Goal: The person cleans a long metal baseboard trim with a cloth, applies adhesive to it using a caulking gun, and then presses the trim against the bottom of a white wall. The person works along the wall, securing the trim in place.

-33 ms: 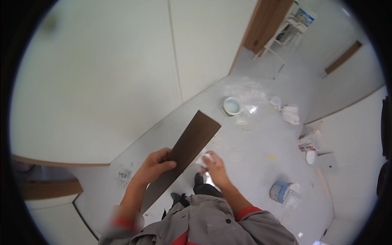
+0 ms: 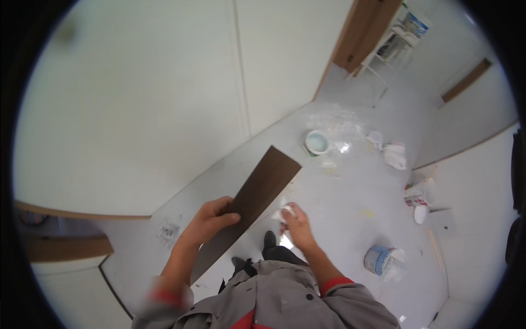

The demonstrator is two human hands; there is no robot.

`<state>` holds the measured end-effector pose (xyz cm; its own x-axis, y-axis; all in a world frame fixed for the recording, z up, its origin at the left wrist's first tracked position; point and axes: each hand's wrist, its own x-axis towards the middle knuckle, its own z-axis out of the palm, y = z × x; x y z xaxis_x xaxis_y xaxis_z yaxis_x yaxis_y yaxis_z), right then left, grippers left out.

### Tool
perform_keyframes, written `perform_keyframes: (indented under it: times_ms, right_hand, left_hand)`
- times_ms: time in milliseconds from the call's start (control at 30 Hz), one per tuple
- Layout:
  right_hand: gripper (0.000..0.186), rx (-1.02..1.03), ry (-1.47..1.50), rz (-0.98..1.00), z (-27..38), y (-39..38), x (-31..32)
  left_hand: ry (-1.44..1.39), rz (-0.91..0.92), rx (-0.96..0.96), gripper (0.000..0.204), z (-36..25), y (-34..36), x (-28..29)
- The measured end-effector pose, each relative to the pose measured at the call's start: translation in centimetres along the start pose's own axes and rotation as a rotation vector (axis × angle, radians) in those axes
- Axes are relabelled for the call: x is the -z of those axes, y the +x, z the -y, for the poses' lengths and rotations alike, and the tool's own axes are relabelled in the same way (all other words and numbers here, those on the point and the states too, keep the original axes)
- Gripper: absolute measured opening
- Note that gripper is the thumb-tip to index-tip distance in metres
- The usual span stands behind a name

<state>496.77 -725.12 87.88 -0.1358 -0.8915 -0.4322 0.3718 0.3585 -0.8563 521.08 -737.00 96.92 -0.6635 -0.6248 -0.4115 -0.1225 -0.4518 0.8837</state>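
A long, flat dark brown wooden board (image 2: 263,183) slants across the front of my body, its far end pointing up and to the right. My left hand (image 2: 219,219) grips it by its left edge, thumb on the upper face and fingers underneath. The board's near end disappears behind my left forearm. To the right of the board, my right hand (image 2: 296,219) is closed around a crumpled white piece (image 2: 284,212), cloth or paper; I cannot tell which. A small gap separates this hand from the board.
A white bucket (image 2: 316,142) of pale liquid stands ahead on the grey floor. White bags (image 2: 394,156) lie beyond it. A blue bucket (image 2: 377,259) and a white-and-red bucket (image 2: 419,193) are at right. A large white wall (image 2: 137,109) rises at left; a stepladder (image 2: 394,41) stands far right.
The whole view has shifted slightly to the right. My right hand sits a touch farther right with the white piece; my left hand keeps the same hold on the board.
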Motion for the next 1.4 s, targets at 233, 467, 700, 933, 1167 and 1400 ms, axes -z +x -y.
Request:
perform_keyframes:
  times_ms: [233, 467, 700, 933, 1167, 1400]
  right_hand:
    - [0.021, -0.388, -0.942, 0.204, -19.2, -6.9, 19.2]
    - [0.024, -0.633, -0.910, 0.441, -19.9, -16.0, 22.6]
    - [0.031, -0.943, -0.528, 0.602, -13.0, -15.1, 21.7]
    - [0.038, -0.597, -0.699, 0.524, -15.2, -13.8, 17.9]
    - [0.044, -0.691, -0.213, 0.438, -10.6, -14.8, 16.6]
    - [0.036, -0.284, -0.899, 0.792, -10.9, -14.1, 17.3]
  left_hand:
    - [0.102, -0.115, -0.144, 0.024, -0.2, -1.0, 0.8]
    - [0.281, -0.269, -0.165, 0.022, -0.7, -2.8, -2.2]
    - [0.560, -0.526, -0.227, 0.020, -2.4, -3.3, -5.0]
    - [0.632, -0.602, -0.301, 0.024, -3.4, -3.1, -4.6]
    - [0.492, -0.568, -0.255, 0.023, -1.8, -2.3, -3.0]
    - [0.479, -0.594, -0.150, 0.019, -2.8, -2.8, -3.3]
